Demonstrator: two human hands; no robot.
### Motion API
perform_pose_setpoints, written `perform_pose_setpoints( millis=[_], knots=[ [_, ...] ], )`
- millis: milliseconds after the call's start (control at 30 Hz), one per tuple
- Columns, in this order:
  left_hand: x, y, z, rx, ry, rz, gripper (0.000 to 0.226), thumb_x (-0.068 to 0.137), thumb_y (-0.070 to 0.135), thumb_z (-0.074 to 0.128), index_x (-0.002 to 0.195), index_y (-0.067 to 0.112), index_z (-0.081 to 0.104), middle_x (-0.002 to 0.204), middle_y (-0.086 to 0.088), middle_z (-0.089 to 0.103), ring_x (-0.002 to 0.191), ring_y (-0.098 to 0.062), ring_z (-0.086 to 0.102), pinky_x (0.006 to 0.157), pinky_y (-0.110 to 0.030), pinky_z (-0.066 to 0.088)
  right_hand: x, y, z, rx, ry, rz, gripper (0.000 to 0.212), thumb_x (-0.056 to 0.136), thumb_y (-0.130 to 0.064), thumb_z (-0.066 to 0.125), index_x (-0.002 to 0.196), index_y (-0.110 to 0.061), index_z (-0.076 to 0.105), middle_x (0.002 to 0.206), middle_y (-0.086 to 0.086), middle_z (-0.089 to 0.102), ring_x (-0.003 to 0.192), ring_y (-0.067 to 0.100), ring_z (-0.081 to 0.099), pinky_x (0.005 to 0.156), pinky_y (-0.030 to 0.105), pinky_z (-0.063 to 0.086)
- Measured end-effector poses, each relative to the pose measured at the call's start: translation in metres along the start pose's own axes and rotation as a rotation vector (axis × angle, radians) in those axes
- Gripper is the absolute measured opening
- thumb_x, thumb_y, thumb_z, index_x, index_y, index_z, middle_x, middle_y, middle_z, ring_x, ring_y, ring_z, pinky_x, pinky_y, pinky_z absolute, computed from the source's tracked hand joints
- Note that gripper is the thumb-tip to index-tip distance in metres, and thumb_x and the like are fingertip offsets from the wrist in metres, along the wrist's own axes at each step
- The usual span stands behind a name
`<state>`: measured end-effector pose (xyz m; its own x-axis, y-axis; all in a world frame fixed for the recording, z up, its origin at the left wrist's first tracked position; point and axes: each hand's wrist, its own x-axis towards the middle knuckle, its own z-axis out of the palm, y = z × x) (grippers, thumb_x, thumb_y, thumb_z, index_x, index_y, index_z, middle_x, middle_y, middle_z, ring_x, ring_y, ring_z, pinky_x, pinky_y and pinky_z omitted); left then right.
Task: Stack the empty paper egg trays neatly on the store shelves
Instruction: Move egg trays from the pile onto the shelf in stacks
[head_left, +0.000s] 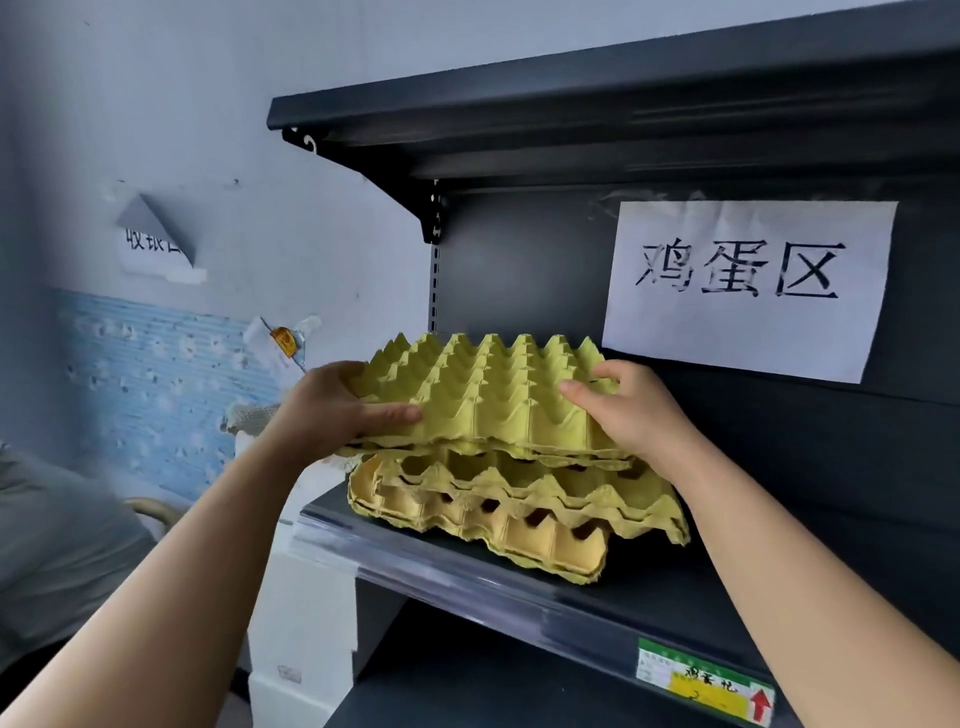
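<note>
Now | left hand (332, 410), right hand (628, 410) grip egg tray (493, 389) | dark shelf (675, 587) | blue-grey wall (208, 104)

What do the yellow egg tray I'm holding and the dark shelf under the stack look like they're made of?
The held yellow dimpled egg tray looks like moulded paper pulp: matte, fibrous, with slightly ragged edges. The dark grey shelf board is probably painted sheet metal, judging by its smooth, faintly shiny surface. Its front strip looks like clear plastic.
</note>
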<state>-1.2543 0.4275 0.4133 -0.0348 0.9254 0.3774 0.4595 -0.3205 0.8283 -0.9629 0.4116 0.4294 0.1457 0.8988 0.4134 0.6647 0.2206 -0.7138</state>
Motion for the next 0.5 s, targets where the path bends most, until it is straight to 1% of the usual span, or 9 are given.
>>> perform_pose_setpoints(
  millis=[67,100,233,367,400,433,467,500],
  knots=[
    [0.009,-0.008,0.0,0.021,-0.011,-0.011,0.152,0.007,0.083,0.076,0.137,0.009,0.05,0.115,0.0,0.066,0.109,-0.018,0.062,0.101,-0.034,0.047,0.004,0.002,0.005,-0.019,-0.003,0.008,0.068,0.087,-0.05,0.061,0.142,-0.015,0.041,0.148,0.003,0.04,0.132,0.022,0.042,0.101,0.034,0.036],
    [0.012,-0.011,0.001,0.031,-0.02,-0.013,0.153,0.008,0.084,0.076,0.138,0.009,0.049,0.119,-0.003,0.065,0.111,-0.02,0.061,0.103,-0.036,0.045,0.004,0.003,0.008,-0.03,-0.003,0.008,0.068,0.087,-0.05,0.06,0.142,-0.015,0.041,0.148,0.003,0.04,0.132,0.021,0.042,0.101,0.034,0.036],
    [0.021,-0.022,0.003,0.061,-0.035,0.014,0.152,0.01,0.086,0.073,0.139,0.009,0.049,0.117,-0.002,0.062,0.109,-0.018,0.059,0.096,-0.029,0.043,0.002,0.007,0.013,-0.096,0.014,0.014,0.068,0.087,-0.055,0.057,0.141,-0.015,0.043,0.146,0.002,0.042,0.131,0.021,0.043,0.1,0.034,0.037],
    [0.026,-0.026,0.001,0.128,-0.064,0.029,0.149,0.015,0.089,0.07,0.139,0.01,0.049,0.121,-0.002,0.062,0.11,-0.019,0.059,0.1,-0.035,0.045,0.0,0.007,0.011,-0.155,0.021,0.035,0.067,0.087,-0.058,0.054,0.138,-0.015,0.048,0.144,0.001,0.045,0.129,0.02,0.045,0.101,0.036,0.039],
    [0.027,-0.026,0.0,0.139,-0.072,0.038,0.146,0.016,0.089,0.07,0.138,0.01,0.05,0.118,-0.001,0.063,0.108,-0.019,0.059,0.099,-0.034,0.046,-0.001,0.005,0.011,-0.177,0.017,0.04,0.066,0.087,-0.059,0.052,0.137,-0.015,0.049,0.143,0.002,0.047,0.128,0.019,0.046,0.1,0.035,0.039],
    [0.028,-0.026,0.0,0.15,-0.078,0.041,0.139,0.019,0.087,0.07,0.134,0.01,0.053,0.112,0.001,0.063,0.104,-0.017,0.059,0.094,-0.031,0.046,-0.001,0.003,0.012,-0.208,0.01,0.042,0.065,0.088,-0.059,0.05,0.135,-0.015,0.051,0.141,0.002,0.049,0.127,0.019,0.047,0.098,0.034,0.04],
    [0.029,-0.025,0.001,0.161,-0.086,0.045,0.126,0.023,0.085,0.072,0.125,0.013,0.059,0.103,0.005,0.062,0.096,-0.013,0.058,0.087,-0.026,0.044,-0.002,0.001,0.013,-0.244,0.003,0.043,0.064,0.089,-0.06,0.048,0.134,-0.014,0.053,0.138,0.003,0.052,0.124,0.019,0.05,0.094,0.033,0.041],
    [0.028,-0.023,0.002,0.168,-0.094,0.049,0.103,0.028,0.082,0.074,0.109,0.019,0.063,0.092,0.009,0.06,0.085,-0.008,0.056,0.078,-0.021,0.042,-0.004,-0.002,0.013,-0.28,-0.001,0.045,0.062,0.09,-0.059,0.046,0.131,-0.013,0.056,0.134,0.004,0.056,0.12,0.02,0.052,0.091,0.032,0.042]
  ],
)
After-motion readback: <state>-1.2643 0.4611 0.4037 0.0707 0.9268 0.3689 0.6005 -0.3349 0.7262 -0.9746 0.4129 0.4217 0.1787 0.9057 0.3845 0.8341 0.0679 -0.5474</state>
